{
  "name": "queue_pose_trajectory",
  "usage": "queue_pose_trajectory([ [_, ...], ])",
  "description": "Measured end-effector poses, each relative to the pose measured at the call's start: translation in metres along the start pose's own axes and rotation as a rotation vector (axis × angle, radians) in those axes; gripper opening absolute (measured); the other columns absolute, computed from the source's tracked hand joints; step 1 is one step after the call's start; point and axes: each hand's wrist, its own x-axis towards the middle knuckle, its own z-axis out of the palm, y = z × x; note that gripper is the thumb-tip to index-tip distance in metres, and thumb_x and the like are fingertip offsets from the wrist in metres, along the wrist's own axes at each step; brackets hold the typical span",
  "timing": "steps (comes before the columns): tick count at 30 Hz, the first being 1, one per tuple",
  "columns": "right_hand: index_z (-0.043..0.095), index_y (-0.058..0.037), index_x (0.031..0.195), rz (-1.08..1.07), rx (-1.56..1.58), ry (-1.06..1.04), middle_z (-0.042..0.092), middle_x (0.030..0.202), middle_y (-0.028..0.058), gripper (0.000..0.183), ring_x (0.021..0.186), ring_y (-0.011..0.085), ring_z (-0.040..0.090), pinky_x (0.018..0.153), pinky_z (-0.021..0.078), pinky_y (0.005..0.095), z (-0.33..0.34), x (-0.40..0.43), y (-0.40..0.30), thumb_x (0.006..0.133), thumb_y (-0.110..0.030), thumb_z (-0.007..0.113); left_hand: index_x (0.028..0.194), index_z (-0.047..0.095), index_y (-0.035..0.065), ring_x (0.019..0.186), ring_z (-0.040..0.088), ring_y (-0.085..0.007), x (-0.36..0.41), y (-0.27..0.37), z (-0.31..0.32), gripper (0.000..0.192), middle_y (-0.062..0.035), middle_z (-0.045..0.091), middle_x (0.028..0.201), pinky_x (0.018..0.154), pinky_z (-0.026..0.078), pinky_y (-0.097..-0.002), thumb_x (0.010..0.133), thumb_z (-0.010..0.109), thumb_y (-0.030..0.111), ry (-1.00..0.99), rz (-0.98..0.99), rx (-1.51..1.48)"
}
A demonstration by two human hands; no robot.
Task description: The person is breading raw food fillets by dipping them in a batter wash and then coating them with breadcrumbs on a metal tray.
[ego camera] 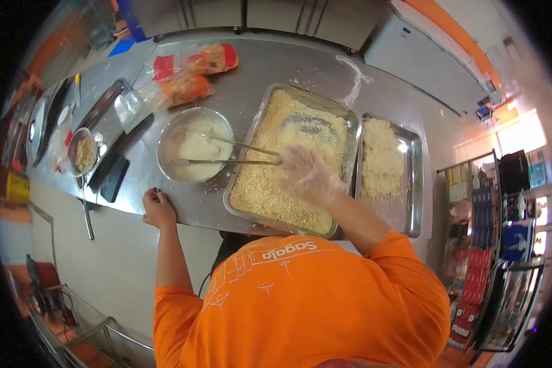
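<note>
My right hand [310, 175], in a clear plastic glove, is over the pale crumbs [276, 195] in a deep metal tray [257, 117]; its fingers are spread and slightly blurred, and whether they touch the crumbs is unclear. Metal tongs [253, 161] lie with their tips in a steel bowl [162, 142] of whitish batter [195, 154], their bent end reaching over the tray beside my fingers. My left hand [158, 209] is bare and curled at the table's front edge; I cannot tell whether it holds anything. Crumb-coated pieces [381, 156] lie in a second metal tray [415, 184] at the right.
A strainer [84, 154] with crumbs sits at the left, its handle past the table edge. A black object [115, 179], plastic food bags [184, 89] and a yellow-handled tool [77, 89] lie nearby. Crumpled clear plastic [354, 80] lies behind the trays. A loaded shelf rack [478, 230] stands right.
</note>
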Motion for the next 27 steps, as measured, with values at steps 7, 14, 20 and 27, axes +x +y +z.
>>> queue_pose_trajectory([
  [7, 0.029, -0.0056, 0.131, 0.101, -1.034, -0.385, 0.028, 0.138, 0.0071, 0.052, 0.125, 0.0213, 0.032, 0.103, 0.0309, 0.0314, -0.059, 0.041, -0.063, 0.081, 0.003, 0.042, 0.104, 0.054, 0.0143, 0.087, 0.055, -0.0155, 0.000, -0.010, 0.009, 0.022, 0.0008, 0.058, 0.096, 0.089, 0.021, -0.0418, 0.085, 0.048, 0.023, -0.001, 0.028, -0.044],
  [14, 0.033, -0.0084, 0.130, 0.148, -1.091, -0.210, 0.036, 0.131, 0.0049, 0.057, 0.120, 0.0212, 0.037, 0.102, 0.0309, 0.0317, -0.013, 0.070, -0.033, 0.076, -0.001, 0.047, 0.105, 0.054, 0.0147, 0.083, 0.056, -0.0143, -0.004, 0.010, -0.004, 0.022, 0.0019, 0.059, 0.092, 0.089, 0.023, -0.0419, 0.085, 0.048, 0.023, -0.009, -0.021, 0.023],
  [20, 0.039, -0.0110, 0.124, -0.042, -0.886, -0.098, 0.042, 0.123, 0.0118, 0.055, 0.117, 0.0289, 0.039, 0.096, 0.0313, 0.0414, 0.013, 0.063, -0.035, 0.073, -0.017, 0.056, 0.104, 0.054, 0.0141, 0.079, 0.056, -0.0126, -0.001, 0.001, -0.004, 0.021, 0.0036, 0.059, 0.089, 0.088, 0.023, -0.0384, 0.086, 0.049, 0.023, -0.005, -0.029, -0.024],
  [27, 0.045, -0.0110, 0.117, -0.138, -0.794, 0.054, 0.045, 0.118, 0.0124, 0.047, 0.111, 0.0299, 0.043, 0.089, 0.0350, 0.0437, 0.017, 0.074, -0.016, 0.072, -0.021, 0.058, 0.102, 0.055, 0.0148, 0.074, 0.053, -0.0087, -0.002, -0.004, 0.000, 0.020, 0.0065, 0.056, 0.085, 0.087, 0.022, -0.0366, 0.085, 0.050, 0.024, -0.014, -0.062, -0.029],
])
